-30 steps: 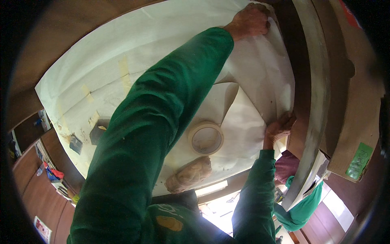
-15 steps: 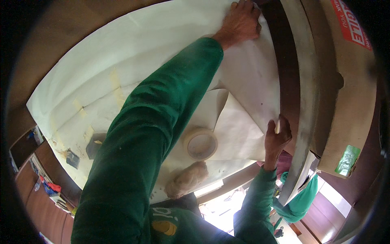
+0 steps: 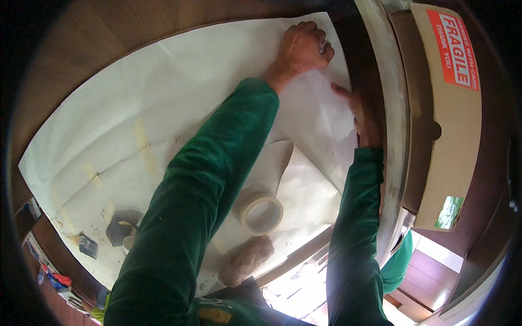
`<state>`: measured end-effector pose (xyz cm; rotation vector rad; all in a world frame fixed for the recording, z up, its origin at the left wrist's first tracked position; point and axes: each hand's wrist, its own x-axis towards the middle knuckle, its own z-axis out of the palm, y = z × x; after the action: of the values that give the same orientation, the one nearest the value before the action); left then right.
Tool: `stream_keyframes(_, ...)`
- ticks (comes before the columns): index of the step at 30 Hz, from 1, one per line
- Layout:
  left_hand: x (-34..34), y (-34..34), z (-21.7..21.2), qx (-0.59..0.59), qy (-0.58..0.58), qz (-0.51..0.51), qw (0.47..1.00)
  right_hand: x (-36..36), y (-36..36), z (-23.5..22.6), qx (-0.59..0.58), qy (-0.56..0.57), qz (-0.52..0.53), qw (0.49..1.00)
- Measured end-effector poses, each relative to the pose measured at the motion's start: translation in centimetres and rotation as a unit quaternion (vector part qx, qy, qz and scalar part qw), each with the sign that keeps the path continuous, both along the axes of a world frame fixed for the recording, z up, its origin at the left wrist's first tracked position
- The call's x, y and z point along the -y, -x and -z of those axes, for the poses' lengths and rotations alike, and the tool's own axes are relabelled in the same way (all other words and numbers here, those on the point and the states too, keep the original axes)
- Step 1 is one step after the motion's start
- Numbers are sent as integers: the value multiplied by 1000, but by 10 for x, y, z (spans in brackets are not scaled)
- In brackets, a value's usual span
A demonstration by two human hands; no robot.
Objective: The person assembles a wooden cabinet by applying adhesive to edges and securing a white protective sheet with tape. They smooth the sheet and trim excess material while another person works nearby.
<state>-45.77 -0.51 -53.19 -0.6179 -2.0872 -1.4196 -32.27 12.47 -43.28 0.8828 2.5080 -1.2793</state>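
While both hands press white paper (image 3: pixel 179 92), left hand (image 3: pixel 304 46) clenched, right hand (image 3: pixel 361 111) flat (tape roll (image 3: pixel 261 214) below).

The left forearm's green sleeve (image 3: pixel 206 179) covers a broad strip of the white paper sheet (image 3: pixel 163 92), so the sheet's middle beneath it cannot be seen. The left hand (image 3: pixel 304 49) presses knuckles-up, hiding its fingertips and whatever lies under them. The right hand (image 3: pixel 361 111) lies in shadow at the sheet's edge, its fingers hard to separate. The small dark objects (image 3: pixel 122 228) near the lower left are too small to identify.
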Motion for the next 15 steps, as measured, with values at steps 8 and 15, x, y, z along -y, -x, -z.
stream_keyframes(8,6,10,1,4,57,1,998,-62,34,22,21,-34,-82,996)
stream_keyframes(15,-8,-17,4,22,277,16,961,-91,40,111,-80,-424,-104,896)
